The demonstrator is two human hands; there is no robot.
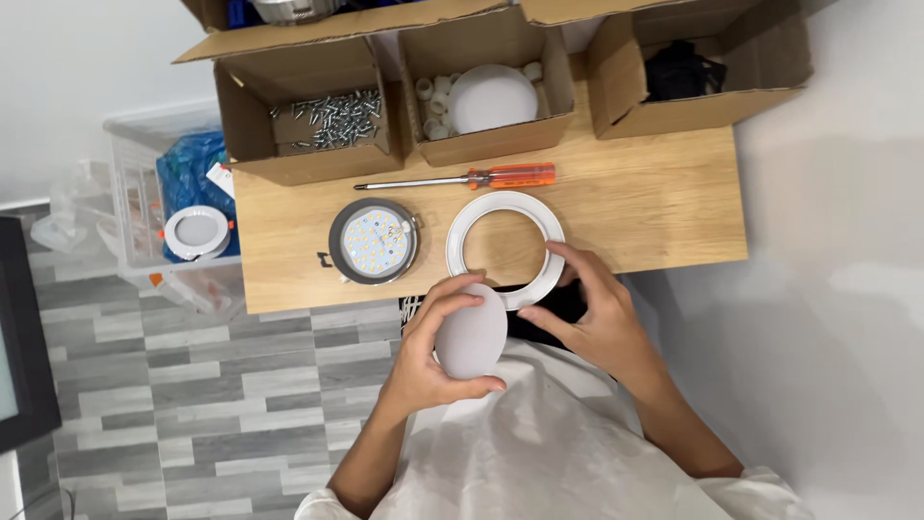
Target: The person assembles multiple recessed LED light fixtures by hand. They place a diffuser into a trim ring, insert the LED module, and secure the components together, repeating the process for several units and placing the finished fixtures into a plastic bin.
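1. Your left hand [428,351] is curled around a white diffuser disc [472,330], thumb under its near edge and fingers wrapped over the far edge. You hold it off the table, above your lap, tilted so its face turns up toward the camera.
2. Your right hand [595,313] rests on the near right rim of the white trim ring [506,248], fingers loosely bent and pressing on it. Whether they pinch the rim or only steady it cannot be told from here.
3. The ring lies flat on the wooden table [654,207], at its near edge, just beyond the disc and slightly to the right. Disc and ring are near each other; the disc's upper edge almost meets the ring's near rim.
4. The disc looks oval because it is tilted; its long axis runs toward the ring.
5. Left of the ring lies a round LED module [374,241], face up. Beyond both lies an orange-handled screwdriver [462,178], crosswise, with cardboard boxes [308,106] of screws and parts behind it.
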